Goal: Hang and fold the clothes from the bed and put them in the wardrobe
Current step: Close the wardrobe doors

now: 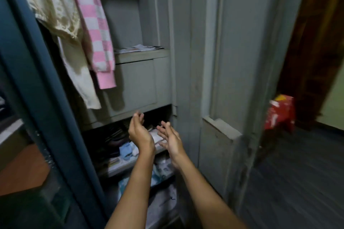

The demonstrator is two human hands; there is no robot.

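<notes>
I face an open grey metal wardrobe (186, 42). A cream satin garment (54, 5) and a pink-and-white checked top (96, 29) hang at its upper left. My left hand (138, 132) and my right hand (170, 139) are held out side by side, palms facing each other, in front of a low shelf (121, 165). Both hands hold nothing and their fingers are loosely apart. On that shelf lie dark folded clothes (113, 139), a light blue cloth (126, 149) and some papers.
The wardrobe's dark blue door (37, 98) stands open at the left, and its grey door (242, 61) at the right. A closed grey locker box (135, 85) sits above the low shelf. More cloth fills the bottom compartment (162, 201). A red bag (280, 111) stands at the right.
</notes>
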